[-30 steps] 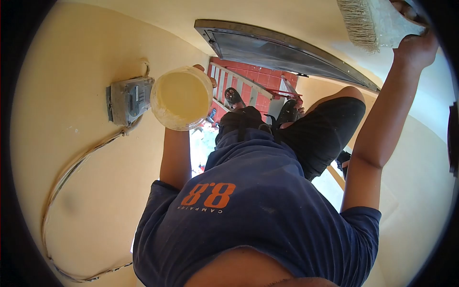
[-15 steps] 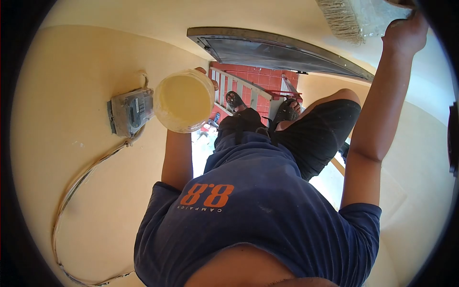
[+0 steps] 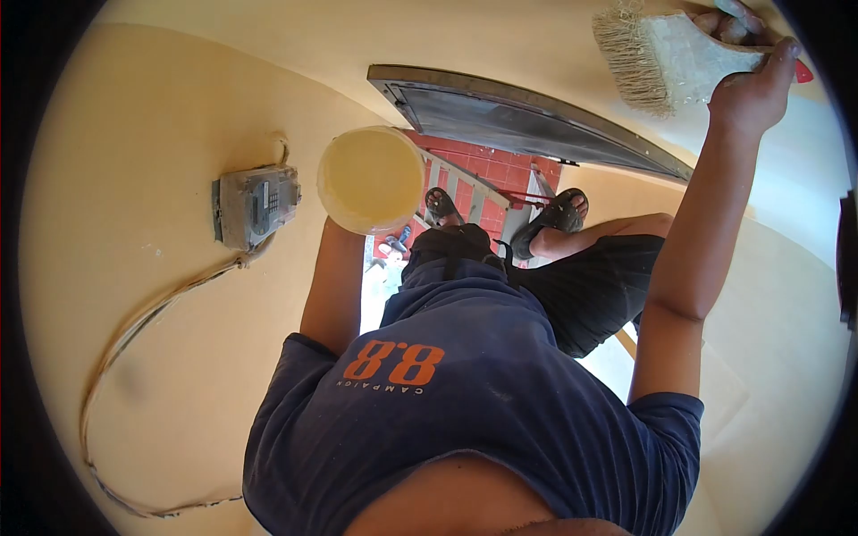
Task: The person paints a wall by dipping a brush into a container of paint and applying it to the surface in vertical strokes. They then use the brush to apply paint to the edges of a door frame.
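A round, translucent tub (image 3: pixel 416 202) of pale yellow paint (image 3: pixel 372 171) is held up on the left, its open top facing me. My left forearm (image 3: pixel 334 277) reaches up beneath it; the hand holding the tub is hidden behind it. At the upper right, my right hand (image 3: pixel 752 87) is closed around the handle of a wide paintbrush (image 3: pixel 697 58). The brush's light, rough bristles (image 3: pixel 630 61) point left, close to the cream-yellow wall (image 3: pixel 518 40). A bit of red shows at the handle's end.
A boxed keypad telephone (image 3: pixel 257 207) is on the left wall, with a cable (image 3: pixel 147 326) looping down from it. A dark framed panel (image 3: pixel 518 116) juts out ahead. Below are a metal ladder (image 3: pixel 465 174), red tiles (image 3: pixel 487 154) and my sandalled feet (image 3: pixel 561 213).
The tub has shifted right and slightly up, away from the telephone. The brush has come lower and farther into view at the upper right. My bent leg has shifted, showing more of its foot.
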A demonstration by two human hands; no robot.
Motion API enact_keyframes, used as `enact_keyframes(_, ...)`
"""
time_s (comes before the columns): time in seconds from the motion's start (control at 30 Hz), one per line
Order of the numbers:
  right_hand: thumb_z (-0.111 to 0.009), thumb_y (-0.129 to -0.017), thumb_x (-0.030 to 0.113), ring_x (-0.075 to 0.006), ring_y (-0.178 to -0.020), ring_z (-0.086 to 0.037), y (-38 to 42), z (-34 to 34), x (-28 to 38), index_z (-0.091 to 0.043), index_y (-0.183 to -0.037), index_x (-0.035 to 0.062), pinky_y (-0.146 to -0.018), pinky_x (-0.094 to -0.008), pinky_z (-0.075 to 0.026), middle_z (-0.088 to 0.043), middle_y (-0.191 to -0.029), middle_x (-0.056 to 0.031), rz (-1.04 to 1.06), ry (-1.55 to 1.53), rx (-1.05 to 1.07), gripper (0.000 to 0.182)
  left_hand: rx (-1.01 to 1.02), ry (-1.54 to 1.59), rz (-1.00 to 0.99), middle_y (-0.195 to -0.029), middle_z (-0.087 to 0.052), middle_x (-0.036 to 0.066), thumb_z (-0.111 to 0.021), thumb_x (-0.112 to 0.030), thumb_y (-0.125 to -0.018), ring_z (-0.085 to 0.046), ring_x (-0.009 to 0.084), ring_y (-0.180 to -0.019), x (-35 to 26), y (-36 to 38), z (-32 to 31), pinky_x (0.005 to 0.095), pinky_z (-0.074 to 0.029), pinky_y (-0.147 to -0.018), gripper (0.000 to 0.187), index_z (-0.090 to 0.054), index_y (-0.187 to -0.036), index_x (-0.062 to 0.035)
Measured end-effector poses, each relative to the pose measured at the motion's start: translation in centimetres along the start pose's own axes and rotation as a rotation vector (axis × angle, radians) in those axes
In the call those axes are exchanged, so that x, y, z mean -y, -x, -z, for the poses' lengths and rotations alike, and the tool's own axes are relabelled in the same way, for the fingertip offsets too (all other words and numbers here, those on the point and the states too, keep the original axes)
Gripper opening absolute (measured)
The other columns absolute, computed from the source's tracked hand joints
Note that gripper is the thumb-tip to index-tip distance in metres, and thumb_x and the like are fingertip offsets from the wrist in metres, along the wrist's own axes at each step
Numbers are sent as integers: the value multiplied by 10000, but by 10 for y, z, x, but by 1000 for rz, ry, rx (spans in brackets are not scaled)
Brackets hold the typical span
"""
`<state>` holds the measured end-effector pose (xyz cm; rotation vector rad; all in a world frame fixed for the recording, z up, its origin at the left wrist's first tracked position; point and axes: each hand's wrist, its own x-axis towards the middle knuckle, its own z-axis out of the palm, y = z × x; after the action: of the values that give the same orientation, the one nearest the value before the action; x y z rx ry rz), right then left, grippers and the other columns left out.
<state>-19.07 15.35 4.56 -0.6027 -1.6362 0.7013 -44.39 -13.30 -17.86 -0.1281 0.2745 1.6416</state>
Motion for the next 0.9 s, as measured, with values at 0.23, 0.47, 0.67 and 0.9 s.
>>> enact_keyframes(0.23,-390,-968,347,-138,-617,-530,1,-16,14,-520,-849,71,-594,-252,-434,-567,-718,-64,-90,-178,13,328,45,-338,-144,-1056,-537,253,-556,-503,-804,-549,328,-809,22,3,-19,300,-420,-405,674,-434,-1229,6)
enact_keyframes(0.47,-408,-961,365,-144,-623,-534,1,-11,12,-530,-831,65,-606,-258,-433,-575,-733,-65,-215,-370,61,349,69,-266,44,-902,-594,126,-330,-531,-877,-535,219,-550,39,3,-34,283,-326,-368,551,-501,-1125,-70)
enact_keyframes(0.67,-460,-937,382,-159,-800,-597,21,5,19,-535,-967,29,-794,-310,-489,-602,-805,-81,-419,-400,-29,362,88,-281,53,-890,-591,147,-284,-585,-866,-514,209,-515,44,11,-37,287,-330,-369,615,-503,-1124,-71)
enact_keyframes(0.9,-467,-937,345,-134,-660,-544,44,18,24,-549,-1001,-6,-593,-267,-483,-636,-920,-130,-480,-145,-64,366,58,-286,39,-917,-597,147,-246,-606,-863,-504,201,-513,52,18,-39,288,-338,-371,645,-499,-1147,-86)
